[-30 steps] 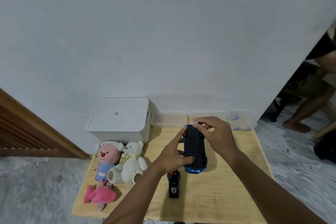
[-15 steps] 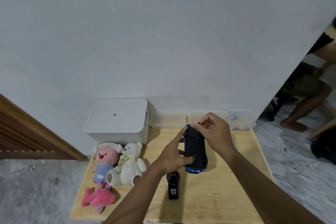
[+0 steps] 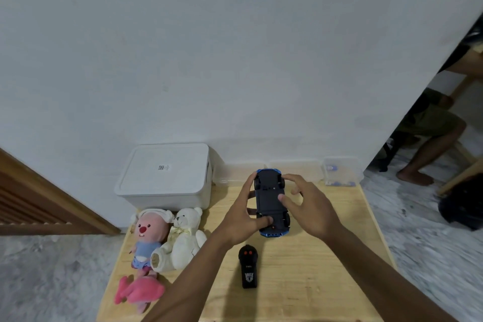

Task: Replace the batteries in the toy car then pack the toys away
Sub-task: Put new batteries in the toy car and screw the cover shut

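Note:
A blue toy car is held upside down above the wooden table, its black underside facing me. My left hand grips the car along its left side, thumb on the underside near the rear wheels. My right hand is at the car's right side; its thumb touches the underside and a finger reaches the front wheel. A black remote control lies on the table in front of the car. A small clear box with blue-tipped batteries stands at the back right.
A white lidded storage box stands at the back left. A pink plush doll, a white teddy bear and a pink plush lie at the table's left edge. Empty clear boxes line the wall. A person sits at right.
My right hand has left the car's front end and come down beside its right flank, fingers spread, thumb now on the underside. My left hand keeps its grip.

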Tool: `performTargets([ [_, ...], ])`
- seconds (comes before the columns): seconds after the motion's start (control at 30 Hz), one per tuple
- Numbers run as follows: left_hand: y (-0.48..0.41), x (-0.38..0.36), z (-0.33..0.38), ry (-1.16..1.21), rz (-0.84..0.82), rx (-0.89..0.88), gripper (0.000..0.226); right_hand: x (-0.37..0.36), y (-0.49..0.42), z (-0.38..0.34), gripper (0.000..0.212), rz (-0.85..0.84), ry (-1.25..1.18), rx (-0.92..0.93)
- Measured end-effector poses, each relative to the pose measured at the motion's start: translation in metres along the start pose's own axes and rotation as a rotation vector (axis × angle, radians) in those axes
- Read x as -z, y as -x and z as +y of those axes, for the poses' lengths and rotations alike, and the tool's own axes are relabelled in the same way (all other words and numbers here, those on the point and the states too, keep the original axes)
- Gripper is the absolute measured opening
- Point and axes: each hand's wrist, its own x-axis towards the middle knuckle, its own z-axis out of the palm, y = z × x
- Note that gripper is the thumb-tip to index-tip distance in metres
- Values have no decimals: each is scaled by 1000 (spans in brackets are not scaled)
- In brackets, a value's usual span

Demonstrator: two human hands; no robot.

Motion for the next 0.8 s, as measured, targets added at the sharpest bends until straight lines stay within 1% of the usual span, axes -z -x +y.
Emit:
performTargets([
  [0.03,0,-1,0,10,-1,-12,102,-3,1,0,46,-36,-13,5],
  [0.1,-1,-3,0,46,-3,-16,94,-6,2,0,50,-81,-113,0],
  [0.2,-3,-4,-1,186,77,33,68,-5,0,1,47,-92,-326,-21],
  [0.23,-5,-3,-3,205,110,46,63,-4,-2,1,45,-103,-383,-22],
  [0.3,-7,-1,-6,209,124,65,55,-2,-3,3,43,-144,-436,-16],
  [0.4,-4,-3,-6,182,93,90,41,-5,0,0,41,-188,-361,23],
  [0.47,-2,-4,-7,202,93,97,38,-5,3,-7,43,-192,-262,11],
  [0.5,-2,-5,-7,220,102,102,38,-4,4,-10,50,-204,-211,-13],
  [0.57,-1,-5,-9,253,113,113,40,-2,4,-14,70,-250,-143,-48],
  [0.67,0,-6,-7,276,131,136,41,-6,4,-6,85,-303,-115,-60],
  [0.73,-2,-6,-5,281,152,151,35,-8,3,2,82,-312,-186,-112],
  [0.8,-5,-7,-7,283,143,169,28,-9,3,8,67,-286,-259,-151],
])
